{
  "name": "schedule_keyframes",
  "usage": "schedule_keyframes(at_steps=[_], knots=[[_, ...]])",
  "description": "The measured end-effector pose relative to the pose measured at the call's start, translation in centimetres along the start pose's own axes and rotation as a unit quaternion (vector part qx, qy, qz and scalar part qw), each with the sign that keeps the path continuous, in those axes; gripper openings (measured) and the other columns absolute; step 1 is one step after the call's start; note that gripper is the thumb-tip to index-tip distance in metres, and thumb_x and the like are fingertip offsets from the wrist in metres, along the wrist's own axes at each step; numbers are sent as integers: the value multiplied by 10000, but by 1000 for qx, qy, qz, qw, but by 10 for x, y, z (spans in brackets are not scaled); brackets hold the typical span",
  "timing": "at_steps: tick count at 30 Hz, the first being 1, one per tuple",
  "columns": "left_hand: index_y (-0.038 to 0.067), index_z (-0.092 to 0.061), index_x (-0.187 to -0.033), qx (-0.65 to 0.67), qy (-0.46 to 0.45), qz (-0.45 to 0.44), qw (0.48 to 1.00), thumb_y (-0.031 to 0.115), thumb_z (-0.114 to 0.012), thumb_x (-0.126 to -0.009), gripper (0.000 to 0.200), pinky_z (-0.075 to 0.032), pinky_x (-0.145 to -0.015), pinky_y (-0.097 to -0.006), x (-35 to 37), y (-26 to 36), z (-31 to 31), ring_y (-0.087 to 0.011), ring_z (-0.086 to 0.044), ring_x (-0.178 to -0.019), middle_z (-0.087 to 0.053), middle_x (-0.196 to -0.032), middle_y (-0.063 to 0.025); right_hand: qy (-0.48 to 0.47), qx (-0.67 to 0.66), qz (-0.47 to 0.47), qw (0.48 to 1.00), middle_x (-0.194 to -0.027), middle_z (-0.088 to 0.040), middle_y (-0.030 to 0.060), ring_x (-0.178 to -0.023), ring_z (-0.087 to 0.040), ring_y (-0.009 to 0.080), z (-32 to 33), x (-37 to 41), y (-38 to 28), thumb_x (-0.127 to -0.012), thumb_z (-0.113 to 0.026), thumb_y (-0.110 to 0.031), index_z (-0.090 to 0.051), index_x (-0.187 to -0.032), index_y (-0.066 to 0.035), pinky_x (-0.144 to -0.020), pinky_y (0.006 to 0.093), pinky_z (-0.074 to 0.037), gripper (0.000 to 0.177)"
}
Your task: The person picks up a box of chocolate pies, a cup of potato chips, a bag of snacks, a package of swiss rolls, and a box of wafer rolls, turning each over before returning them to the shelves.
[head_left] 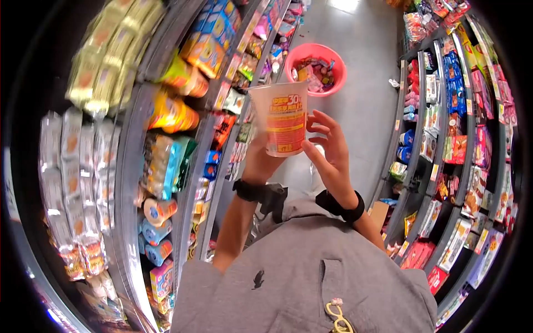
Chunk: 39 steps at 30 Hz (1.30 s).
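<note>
A printed cup (284, 123) occupies the upper centre, gripped by the left hand (260, 161); the right hand (331, 151) (grip unclosed, fingers curved) borders it, below a pink basin (338, 71) containing packets (317, 79).

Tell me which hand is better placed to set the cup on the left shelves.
Probably the left hand: it seems to hold the cup and is nearer the left shelves; the right hand is open on the other side.

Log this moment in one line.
left hand: holding printed cup | right hand: open beside cup, contact unclear | ahead: pink tub containing packets | both sides: stocked shelves
</note>
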<state>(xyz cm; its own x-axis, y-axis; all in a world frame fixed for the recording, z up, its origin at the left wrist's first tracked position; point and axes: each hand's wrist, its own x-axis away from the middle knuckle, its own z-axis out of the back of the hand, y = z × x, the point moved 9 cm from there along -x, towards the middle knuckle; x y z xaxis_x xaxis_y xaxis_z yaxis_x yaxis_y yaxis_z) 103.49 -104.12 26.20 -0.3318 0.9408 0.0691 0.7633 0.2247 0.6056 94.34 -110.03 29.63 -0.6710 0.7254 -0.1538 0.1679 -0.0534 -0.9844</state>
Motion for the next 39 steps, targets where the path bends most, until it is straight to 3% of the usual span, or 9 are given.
schedule_keyframes(at_steps=[7,10,16,19,22,25,29,33,39], knots=[[31,-235,-1367,78,-28,9,996,534,-537,-754,849,-356,-958,-465,-119,-36,-29,-330,-399,-1205,-305,-1368,-222,10,119,29,992,-1112,-526,68,-977,-510,159,103,-111,1,-800,-626,-98,-457,-1202,-25,-805,287,-420,443],[40,-258,-1355,55,29,-15,998,546,-505,-771,811,-385,-932,-468,-149,-34,-30,-325,-430,-1177,-367,-1335,-186,-53,-66,-61,995,-1113,-536,80,-991,-517,157,111,-154,21,-826,-587,-72,-457,-1195,-7,-786,277,-430,397],[15,-283,-1317,-181,152,-113,965,165,-653,-761,685,-445,-882,-347,-219,23,-16,-208,-486,-1111,-453,-1234,-129,-69,-4,41,997,-1203,-465,112,-1034,-502,183,103,-238,11,-823,-588,-92,-361,-1287,-11,-810,297,-427,522],[-3,-304,-1289,-330,224,-173,900,49,-695,-702,707,-444,-866,-335,-259,57,1,-203,-458,-1127,-459,-1202,-136,-92,6,49,995,-1268,-384,144,-1123,-446,232,81,-287,1,-784,-639,-111,-257,-1338,10,-883,354,-405,683],[-32,-280,-1310,-614,243,-362,658,46,-671,-692,736,-356,-939,-417,-279,118,-45,-334,-389,-1189,-384,-1261,-211,-117,-43,98,987,-1268,-387,128,-1150,-434,222,54,-345,-9,-756,-670,-75,-227,-1332,-3,-906,344,-409,731],[-36,-308,-1301,-679,165,-395,596,28,-632,-702,685,-288,-982,-442,-304,147,-79,-377,-359,-1198,-370,-1279,-222,-91,-225,27,970,-1232,-433,105,-1115,-469,195,47,-403,-3,-751,-671,-34,-280,-1291,-18,-899,309,-420,666],[-29,-329,-1305,-667,125,-379,629,-1,-606,-706,661,-264,-1003,-433,-347,171,-59,-368,-356,-1205,-357,-1300,-225,-145,-266,-27,953,-1162,-507,82,-1071,-504,159,48,-461,-16,-734,-677,-3,-326,-1259,-28,-898,289,-421,632],[0,-176,-1370,-392,45,-303,868,30,-640,-749,775,-313,-986,-355,-394,185,-54,-251,-362,-1208,-307,-1333,-163,-180,-277,-91,939,-1176,-501,85,-1078,-500,167,40,-480,-1,-744,-672,-26,-321,-1268,-20,-911,299,-410,632],[37,-183,-1357,-389,122,-210,889,38,-768,-651,917,-356,-967,-312,-388,164,1,-178,-413,-1171,-396,-1281,-108,-238,-201,-232,921,-1205,-483,87,-1106,-479,176,31,-466,56,-760,-659,-41,-330,-1270,-8,-935,308,-389,607]])
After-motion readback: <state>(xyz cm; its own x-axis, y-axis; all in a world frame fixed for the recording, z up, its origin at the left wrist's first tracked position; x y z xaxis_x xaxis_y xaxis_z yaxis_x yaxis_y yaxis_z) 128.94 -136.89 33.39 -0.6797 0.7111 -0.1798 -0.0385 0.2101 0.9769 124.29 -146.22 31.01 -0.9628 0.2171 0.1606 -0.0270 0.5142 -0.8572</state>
